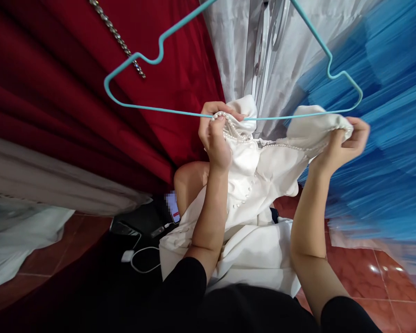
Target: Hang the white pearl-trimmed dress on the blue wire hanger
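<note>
A white dress (pixel 273 166) with pearl-like beads along its neckline hangs between my hands and spreads over my lap. My left hand (pixel 217 134) is closed on the dress's beaded edge, with its fingers at the lower bar of a light blue hanger (pixel 166 111). On the other side, my right hand (pixel 348 143) pinches the beaded edge at the dress's far right. The hanger stands in front of the dress top, its lower bar crossing before the fabric. The hanger's top is out of the frame.
Red fabric (pixel 159 88) hangs at the left with a jewelled strip (pixel 118 37) on it. Blue tulle (pixel 374 138) fills the right side. A lit phone (pixel 172 206) and a white cable (pixel 138 254) lie at the lower left. The floor has red tiles (pixel 360 273).
</note>
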